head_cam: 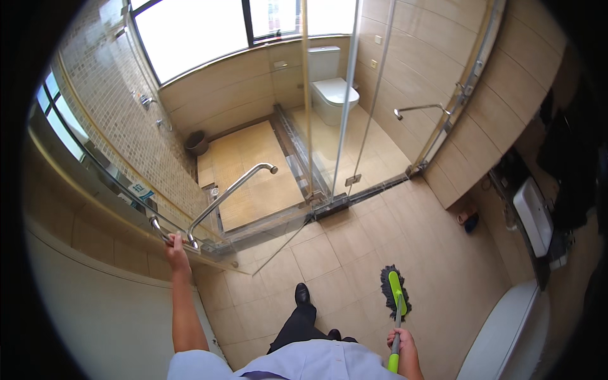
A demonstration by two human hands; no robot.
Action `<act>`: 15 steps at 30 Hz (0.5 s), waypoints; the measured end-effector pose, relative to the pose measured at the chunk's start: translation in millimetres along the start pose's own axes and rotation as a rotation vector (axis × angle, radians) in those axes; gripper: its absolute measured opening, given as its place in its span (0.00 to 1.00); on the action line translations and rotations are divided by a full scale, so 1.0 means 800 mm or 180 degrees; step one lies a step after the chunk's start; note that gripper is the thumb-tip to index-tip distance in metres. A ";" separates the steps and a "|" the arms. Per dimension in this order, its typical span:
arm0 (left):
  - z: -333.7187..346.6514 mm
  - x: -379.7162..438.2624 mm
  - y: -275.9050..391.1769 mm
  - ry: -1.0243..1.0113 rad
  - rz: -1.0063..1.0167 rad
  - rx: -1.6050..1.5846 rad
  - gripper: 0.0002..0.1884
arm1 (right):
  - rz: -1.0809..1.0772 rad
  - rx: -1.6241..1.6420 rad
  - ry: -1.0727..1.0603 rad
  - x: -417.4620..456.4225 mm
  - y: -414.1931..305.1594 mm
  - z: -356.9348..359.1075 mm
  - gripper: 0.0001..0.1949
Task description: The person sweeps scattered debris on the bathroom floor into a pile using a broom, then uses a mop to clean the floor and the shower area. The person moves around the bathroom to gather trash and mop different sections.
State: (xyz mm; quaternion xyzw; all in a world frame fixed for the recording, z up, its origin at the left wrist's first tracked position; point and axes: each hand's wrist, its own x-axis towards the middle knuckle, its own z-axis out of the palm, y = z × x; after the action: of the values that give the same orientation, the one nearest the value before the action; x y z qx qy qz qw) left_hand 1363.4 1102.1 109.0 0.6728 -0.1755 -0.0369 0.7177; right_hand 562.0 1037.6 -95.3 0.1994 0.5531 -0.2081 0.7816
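On the left, my left hand [176, 251] grips the chrome handle [232, 197] of a frameless glass shower door [270, 244]. That door stands swung out over the floor, and the handle's longer bar reaches across its far side. My right hand [402, 340] is closed around the grey and lime-green pole [397, 323] of a flat mop. The mop's lime-green head [394, 285], fringed with dark grey fibres, is just ahead of that hand, over the beige floor tiles [351, 244]. Whether the fibres press on the tiles is hard to tell.
A dark raised sill [332, 209] edges the shower, with a brown bin [196, 143] inside. Behind glass stands a white toilet [332, 95]. A second door handle [422, 108] projects at right. A white washbasin [533, 216] and slippers [468, 220] are further right.
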 end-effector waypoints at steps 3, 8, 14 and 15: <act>0.009 -0.109 0.046 -0.0190 -0.0085 0.0033 0.09 | -0.0117 -0.0498 0.0269 -0.003 0.009 -0.044 0.10; 0.078 -0.285 0.094 -0.0846 0.0023 -0.0010 0.07 | -0.0152 -0.1028 0.0287 -0.038 0.001 -0.105 0.12; 0.219 -0.444 0.105 -0.1637 0.0020 -0.0301 0.06 | -0.0558 -0.1424 0.0632 -0.071 0.009 -0.173 0.14; 0.239 -0.467 0.104 -0.1686 -0.0044 -0.0282 0.07 | -0.0627 -0.1482 0.0771 -0.074 0.013 -0.176 0.13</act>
State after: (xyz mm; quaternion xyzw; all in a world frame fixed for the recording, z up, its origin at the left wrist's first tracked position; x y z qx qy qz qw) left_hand 941.2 1035.8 121.3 0.6088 -0.3508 -0.2243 0.6753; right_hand 439.7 1129.2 -82.2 -0.0169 0.6921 -0.1250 0.7107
